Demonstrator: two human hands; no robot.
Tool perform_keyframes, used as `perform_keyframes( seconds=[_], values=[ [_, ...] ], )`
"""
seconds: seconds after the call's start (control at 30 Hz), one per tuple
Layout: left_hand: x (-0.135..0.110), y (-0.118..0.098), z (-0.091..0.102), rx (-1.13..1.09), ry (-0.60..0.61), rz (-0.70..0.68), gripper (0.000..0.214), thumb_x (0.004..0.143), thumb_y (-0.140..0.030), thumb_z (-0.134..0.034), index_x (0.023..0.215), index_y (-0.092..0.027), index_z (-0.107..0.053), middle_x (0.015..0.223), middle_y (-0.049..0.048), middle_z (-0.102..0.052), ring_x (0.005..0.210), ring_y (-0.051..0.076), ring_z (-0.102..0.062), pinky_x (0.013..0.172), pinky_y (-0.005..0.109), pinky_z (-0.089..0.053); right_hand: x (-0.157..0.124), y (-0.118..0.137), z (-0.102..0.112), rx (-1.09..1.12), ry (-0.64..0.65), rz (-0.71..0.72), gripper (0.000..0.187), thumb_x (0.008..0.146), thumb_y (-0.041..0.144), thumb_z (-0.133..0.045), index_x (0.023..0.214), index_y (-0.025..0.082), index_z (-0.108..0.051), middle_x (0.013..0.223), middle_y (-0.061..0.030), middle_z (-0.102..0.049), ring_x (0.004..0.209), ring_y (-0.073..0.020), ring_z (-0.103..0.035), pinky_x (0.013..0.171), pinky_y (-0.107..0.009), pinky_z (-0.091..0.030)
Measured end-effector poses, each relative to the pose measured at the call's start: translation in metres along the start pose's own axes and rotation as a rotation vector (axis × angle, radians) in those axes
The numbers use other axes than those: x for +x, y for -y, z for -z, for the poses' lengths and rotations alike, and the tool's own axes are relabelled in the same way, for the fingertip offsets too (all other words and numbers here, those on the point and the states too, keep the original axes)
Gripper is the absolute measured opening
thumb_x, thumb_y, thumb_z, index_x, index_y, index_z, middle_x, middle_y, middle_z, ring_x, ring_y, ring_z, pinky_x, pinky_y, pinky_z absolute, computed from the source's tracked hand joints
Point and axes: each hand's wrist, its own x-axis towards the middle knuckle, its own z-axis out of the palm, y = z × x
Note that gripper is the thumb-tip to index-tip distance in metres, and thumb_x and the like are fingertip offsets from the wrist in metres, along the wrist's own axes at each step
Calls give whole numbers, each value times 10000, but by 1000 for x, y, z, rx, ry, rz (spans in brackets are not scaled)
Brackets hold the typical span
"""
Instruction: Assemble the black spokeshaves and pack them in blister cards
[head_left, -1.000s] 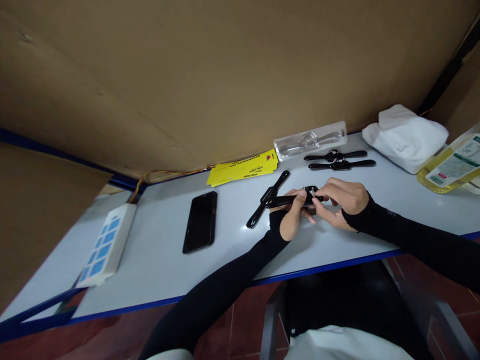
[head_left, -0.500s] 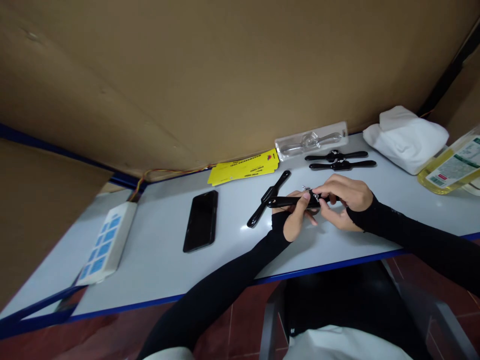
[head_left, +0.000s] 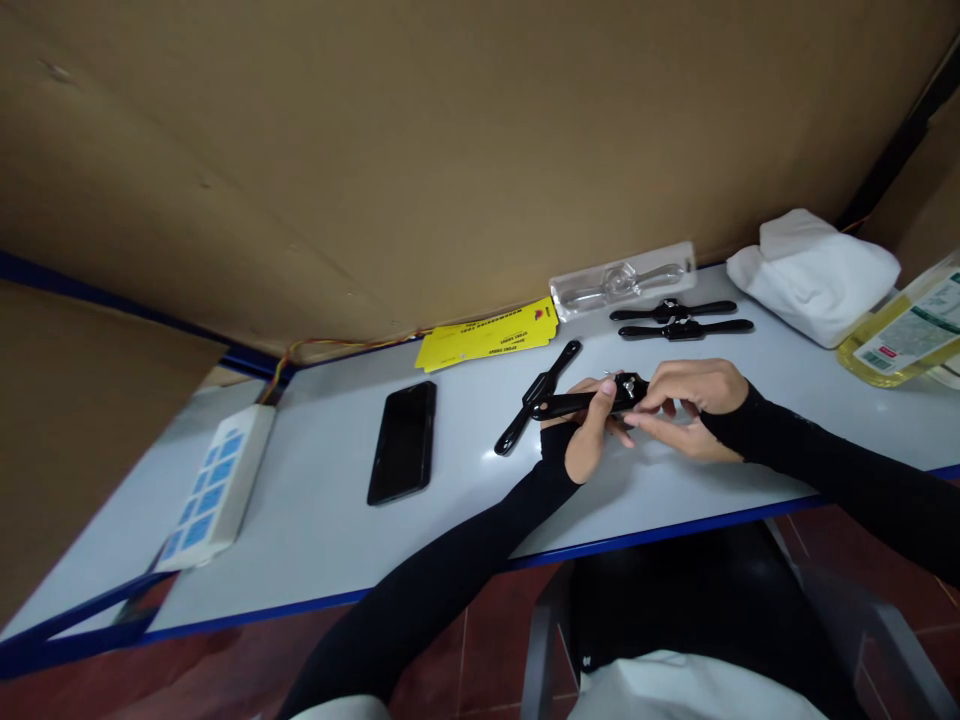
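My left hand (head_left: pixel 590 440) is closed around a black spokeshave (head_left: pixel 570 404), its thumb lying on top near the middle. Silver screws show at the centre of the tool. My right hand (head_left: pixel 701 400) is at the tool's right end, fingers bent and thumb close to the body; they cover that handle. Just left of my left hand, a second black spokeshave (head_left: pixel 537 392) lies slantwise on the table. Two more, a rear spokeshave (head_left: pixel 671 312) and a front spokeshave (head_left: pixel 686 329), lie side by side beyond my right hand.
A black phone (head_left: pixel 403 442) and a white power strip (head_left: pixel 217 490) lie to the left. Yellow cards (head_left: pixel 487 338) and a clear plastic package (head_left: pixel 624 282) rest along the cardboard wall. White cloth (head_left: pixel 814 275) and a bottle of yellow liquid (head_left: pixel 900 330) stand at the right.
My right fingers have moved off the screws at the spokeshave's middle, slightly right and down toward its right end. The centre now shows more. My left hand keeps its hold.
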Motion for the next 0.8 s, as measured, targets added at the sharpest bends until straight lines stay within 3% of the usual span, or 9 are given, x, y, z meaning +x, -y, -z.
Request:
perform_keyframes(
  seconds=[0.13,0.27,0.33,0.47,0.53,0.6,0.7,0.8],
  values=[
    [3,4,2,-9,-28,-15,518,879,-641,-744,876,-124,-786,878,100,-784,512,176,-711,357,250,-525,-2,5,-2,-59,-71,-8,72,935,269,-734,982,218,-753,847,-4,-704,566,-84,-550,517,-239,-453],
    [4,6,2,-36,-28,-19,520,881,-634,-745,895,-116,-789,843,100,-778,546,193,-729,367,255,-545,-3,4,-2,-137,-97,-34,403,929,181,-665,1331,215,-678,964,-24,-709,578,-80,-534,524,-234,-468],
    [4,5,1,-46,-23,-18,524,871,-639,-752,878,-116,-781,828,103,-782,545,193,-730,368,250,-545,-4,3,-2,-130,-95,1,378,916,167,-639,1286,213,-698,973,-24,-708,566,-74,-524,522,-233,-461],
    [5,1,0,-60,-73,14,532,808,-634,-814,869,-109,-759,785,102,-784,501,195,-712,357,253,-539,-5,3,-2,-57,-68,52,58,878,174,-669,899,207,-712,750,21,-614,553,-82,-495,524,-230,-435],
    [6,0,-1,-67,-90,26,534,795,-624,-832,887,-104,-758,762,99,-781,478,193,-701,356,260,-543,-5,4,-2,-35,-52,25,34,870,183,-679,883,213,-688,726,29,-576,559,-88,-495,521,-232,-429],
    [6,0,-1,-78,-92,23,540,797,-631,-827,896,-104,-764,766,101,-783,475,185,-697,354,256,-542,-6,4,-3,-41,-65,-19,223,874,192,-676,1095,213,-702,810,19,-602,556,-83,-500,517,-234,-435],
    [6,2,-1,-106,-85,2,547,796,-643,-821,897,-107,-773,786,105,-783,500,185,-704,352,253,-545,-7,3,-5,-92,-55,-20,569,883,185,-646,1447,227,-593,880,18,-624,542,-81,-487,505,-237,-428],
    [6,4,-1,-115,-89,-14,533,796,-631,-826,891,-109,-776,768,90,-766,487,180,-694,342,256,-544,-6,2,-5,-125,-35,13,530,867,157,-628,1394,214,-639,872,17,-637,539,-82,-479,506,-245,-410]
  ],
)
